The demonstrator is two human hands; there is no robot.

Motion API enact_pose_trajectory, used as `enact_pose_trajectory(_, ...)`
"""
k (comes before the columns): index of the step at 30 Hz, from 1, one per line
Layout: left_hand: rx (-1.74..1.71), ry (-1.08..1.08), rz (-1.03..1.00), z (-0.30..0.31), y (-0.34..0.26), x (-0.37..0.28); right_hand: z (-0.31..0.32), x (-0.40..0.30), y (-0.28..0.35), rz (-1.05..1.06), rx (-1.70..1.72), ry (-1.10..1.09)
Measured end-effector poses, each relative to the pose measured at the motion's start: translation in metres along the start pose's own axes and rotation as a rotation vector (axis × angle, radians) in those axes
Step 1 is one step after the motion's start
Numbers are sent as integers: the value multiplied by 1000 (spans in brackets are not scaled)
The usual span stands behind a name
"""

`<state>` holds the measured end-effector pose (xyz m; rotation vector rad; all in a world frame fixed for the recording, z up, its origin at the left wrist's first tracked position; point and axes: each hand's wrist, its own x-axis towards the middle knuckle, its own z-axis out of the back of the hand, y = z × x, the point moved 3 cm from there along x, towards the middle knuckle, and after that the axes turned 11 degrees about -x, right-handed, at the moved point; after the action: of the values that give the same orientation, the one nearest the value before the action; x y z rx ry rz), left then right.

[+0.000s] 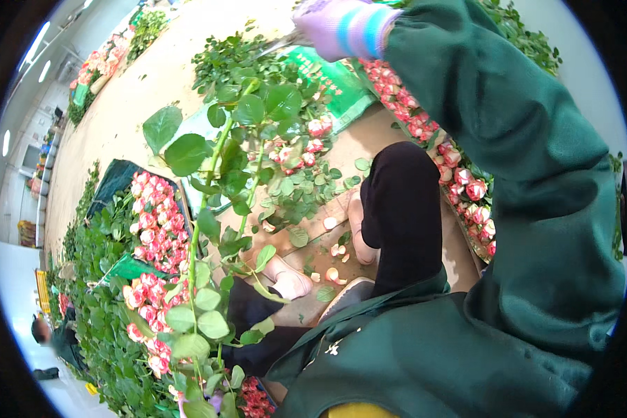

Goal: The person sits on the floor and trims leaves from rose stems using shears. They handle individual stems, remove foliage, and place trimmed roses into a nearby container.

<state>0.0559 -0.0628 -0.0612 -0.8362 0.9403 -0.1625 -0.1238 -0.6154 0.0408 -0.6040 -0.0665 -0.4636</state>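
Note:
My right hand [339, 28], in a purple knit glove with blue bands at the cuff, is at the top edge of the picture, partly cut off. It grips a metal-bladed tool [277, 47], whose exact kind is hard to tell. Long leafy rose stems [193, 245] rise upright close before the camera, from the bottom edge. Low at their base, purple glove fabric of my left hand [217, 401] shows between leaves; its fingers are mostly hidden. Behind the stems, several pink-and-white roses [308, 157] lie among cut foliage [303, 193].
Bunched roses [159, 219] with dark green wraps [112, 183] stand at the left. More roses [462, 188] line the right side, near a green printed sack [339, 94]. Fallen petals [334, 274] lie by my feet. A co-worker [65, 339] is at the far left.

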Motion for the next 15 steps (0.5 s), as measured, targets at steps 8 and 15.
enact_pose_trajectory(8, -208, -10, -127, 15, 12, -5, -118, -100, 35, -628, 780, 386)
enact_pose_trajectory(15, -47, 243, -485, -15, -121, 29, -331, -348, 217, -858, 664, 814)
